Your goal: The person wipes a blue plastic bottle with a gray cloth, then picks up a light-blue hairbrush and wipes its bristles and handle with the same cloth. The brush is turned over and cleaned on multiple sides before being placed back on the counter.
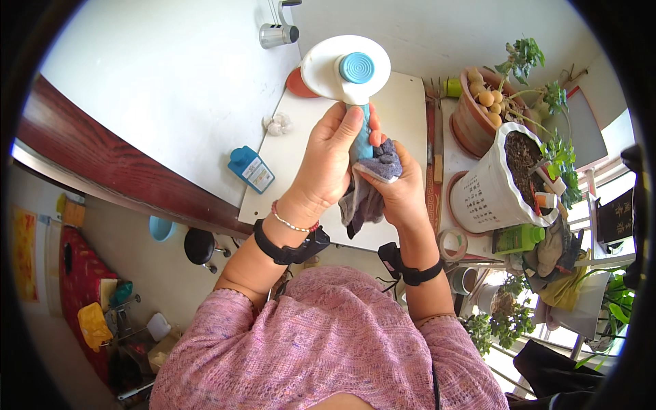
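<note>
My left hand (328, 156) grips the light-blue handle (364, 136) of a hand-held implement. Its broad white oval head (320, 69) carries a round blue knob (357, 67) with concentric rings and points away from me. In my right hand (407, 187) is a bunched grey cloth (382, 166), pressed against the lower end of the handle. Part of the cloth hangs below, between my wrists. Both hands are raised over a white tabletop (312, 205). Whether the implement is a massager or some other tool cannot be told from this side.
A blue bottle (251, 169) with a label, a crumpled clear plastic bag (279, 124) and an orange-red disc (301, 83) are at the table's left. Rightward stand a terracotta pot (469, 120), a white planter (476, 189), a tape roll (453, 244) and a green bottle (517, 239).
</note>
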Demonstrator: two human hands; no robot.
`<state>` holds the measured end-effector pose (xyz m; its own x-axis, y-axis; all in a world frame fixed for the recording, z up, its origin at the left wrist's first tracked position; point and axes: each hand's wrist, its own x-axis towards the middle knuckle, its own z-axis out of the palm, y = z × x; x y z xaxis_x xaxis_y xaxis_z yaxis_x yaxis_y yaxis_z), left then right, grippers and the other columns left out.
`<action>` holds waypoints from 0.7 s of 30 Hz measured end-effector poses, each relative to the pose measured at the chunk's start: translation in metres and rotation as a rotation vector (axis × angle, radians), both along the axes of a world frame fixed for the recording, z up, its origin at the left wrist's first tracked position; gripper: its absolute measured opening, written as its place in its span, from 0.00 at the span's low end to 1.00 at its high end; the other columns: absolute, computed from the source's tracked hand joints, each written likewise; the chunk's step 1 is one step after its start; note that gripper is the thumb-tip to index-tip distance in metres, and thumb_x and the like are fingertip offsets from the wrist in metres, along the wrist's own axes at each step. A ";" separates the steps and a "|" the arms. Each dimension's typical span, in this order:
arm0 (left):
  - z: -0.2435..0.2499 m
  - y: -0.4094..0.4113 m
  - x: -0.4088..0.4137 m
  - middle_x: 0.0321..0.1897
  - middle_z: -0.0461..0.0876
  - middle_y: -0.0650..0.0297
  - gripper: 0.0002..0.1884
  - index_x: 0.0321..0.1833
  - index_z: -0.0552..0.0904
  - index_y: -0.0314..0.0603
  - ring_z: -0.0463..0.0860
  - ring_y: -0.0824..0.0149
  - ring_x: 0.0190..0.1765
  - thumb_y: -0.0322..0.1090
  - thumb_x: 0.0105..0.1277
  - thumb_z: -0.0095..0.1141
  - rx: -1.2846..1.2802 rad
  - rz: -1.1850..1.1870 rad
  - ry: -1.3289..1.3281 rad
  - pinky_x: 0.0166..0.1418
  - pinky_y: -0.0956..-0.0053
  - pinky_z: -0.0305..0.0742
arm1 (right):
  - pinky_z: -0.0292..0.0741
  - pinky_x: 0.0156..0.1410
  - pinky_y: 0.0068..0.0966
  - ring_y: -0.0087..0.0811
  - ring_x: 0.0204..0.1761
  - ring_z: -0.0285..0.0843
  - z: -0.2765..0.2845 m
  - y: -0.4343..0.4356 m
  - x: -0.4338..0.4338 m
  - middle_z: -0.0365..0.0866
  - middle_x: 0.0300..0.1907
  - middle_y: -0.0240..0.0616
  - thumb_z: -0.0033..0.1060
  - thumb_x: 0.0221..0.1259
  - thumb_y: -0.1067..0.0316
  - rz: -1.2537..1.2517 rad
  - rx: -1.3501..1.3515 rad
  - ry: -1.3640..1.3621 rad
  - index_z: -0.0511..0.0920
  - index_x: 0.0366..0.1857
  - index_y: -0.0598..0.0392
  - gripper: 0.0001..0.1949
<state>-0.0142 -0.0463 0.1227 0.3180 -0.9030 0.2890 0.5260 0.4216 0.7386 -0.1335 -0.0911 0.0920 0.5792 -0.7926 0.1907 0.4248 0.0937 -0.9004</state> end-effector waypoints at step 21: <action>-0.010 -0.006 0.009 0.41 0.77 0.63 0.11 0.51 0.75 0.39 0.76 0.67 0.43 0.40 0.78 0.54 0.017 -0.030 0.173 0.59 0.68 0.74 | 0.77 0.46 0.20 0.18 0.41 0.78 -0.012 -0.016 0.012 0.83 0.40 0.30 0.71 0.64 0.68 -0.048 0.075 0.177 0.80 0.43 0.59 0.10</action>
<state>-0.0052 -0.0519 0.1122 0.3348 -0.9170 0.2170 0.6580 0.3923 0.6427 -0.1218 -0.1073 0.0801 0.5595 -0.8283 0.0284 0.2659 0.1469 -0.9527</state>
